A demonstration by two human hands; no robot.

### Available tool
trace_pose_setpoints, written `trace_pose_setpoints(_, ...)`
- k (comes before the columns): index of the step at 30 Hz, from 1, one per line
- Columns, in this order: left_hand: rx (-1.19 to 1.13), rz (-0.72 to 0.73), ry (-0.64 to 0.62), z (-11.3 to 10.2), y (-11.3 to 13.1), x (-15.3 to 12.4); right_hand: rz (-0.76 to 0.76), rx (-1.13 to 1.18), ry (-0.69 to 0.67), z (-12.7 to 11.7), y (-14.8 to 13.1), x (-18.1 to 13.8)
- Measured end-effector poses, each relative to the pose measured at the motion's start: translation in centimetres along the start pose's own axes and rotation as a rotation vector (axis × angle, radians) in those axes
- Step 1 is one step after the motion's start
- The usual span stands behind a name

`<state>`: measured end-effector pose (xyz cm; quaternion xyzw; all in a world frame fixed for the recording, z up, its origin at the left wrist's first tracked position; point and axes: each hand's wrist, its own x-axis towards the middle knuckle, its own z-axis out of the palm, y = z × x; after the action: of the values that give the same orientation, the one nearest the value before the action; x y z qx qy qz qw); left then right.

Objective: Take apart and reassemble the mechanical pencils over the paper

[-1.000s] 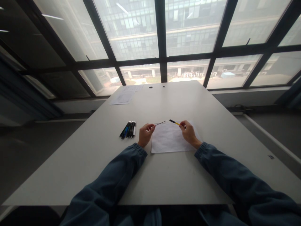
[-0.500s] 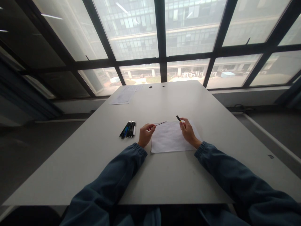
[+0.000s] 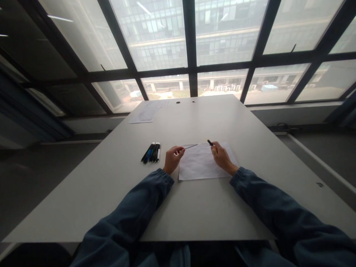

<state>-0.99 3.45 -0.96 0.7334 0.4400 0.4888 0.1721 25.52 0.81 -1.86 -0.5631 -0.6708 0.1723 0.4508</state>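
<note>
Between thumb and fingertips, my left hand [image 3: 172, 157] pinches one end of a thin dark rod [image 3: 191, 147], shaped like a pen refill. The rod points right, over the far edge of a white sheet of paper [image 3: 197, 167]. My right hand [image 3: 221, 154] is closed around a short black stick with a yellow tip [image 3: 210, 142]. Its yellow end points up and left, toward the rod but apart from it; its lower part is hidden in the fingers. Left of my left hand, a bunch of pens [image 3: 151, 152], mostly black with some blue and white, lies side by side.
The white table [image 3: 111, 200] stretches away to tall windows [image 3: 222, 85]. Printed papers [image 3: 143, 115] lie at its far left, and a dark round hole [image 3: 178, 102] is near the far edge. A small dark fitting [image 3: 319, 184] is set near the right edge.
The stick in my right hand has turned: its yellow tip now points up and left, where a black end showed before. My left hand and the rod have barely moved.
</note>
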Motion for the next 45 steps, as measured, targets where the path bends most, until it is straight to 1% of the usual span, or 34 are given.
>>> trace_pose_setpoints(5,-0.004,0.005,-0.011,0.0,0.1,0.0,-0.073,-0.155,-0.073,-0.5,-0.5,-0.2)
trace_pose_setpoints(12,-0.002,0.025,-0.023,-0.1,0.3,0.0,-0.155,-0.256,-0.096,-0.6,-0.8,-0.3)
trace_pose_setpoints(20,0.009,0.060,-0.051,-0.1,0.6,0.0,-0.170,-0.333,-0.088,-0.9,-1.0,-0.3)
trace_pose_setpoints(28,0.036,0.085,-0.029,-0.1,0.7,0.0,-0.212,-0.418,-0.077,-1.5,-1.2,-0.2)
trace_pose_setpoints(45,0.047,0.094,-0.037,-0.1,0.9,0.1,-0.223,-0.446,-0.088,-1.5,-1.4,-0.3)
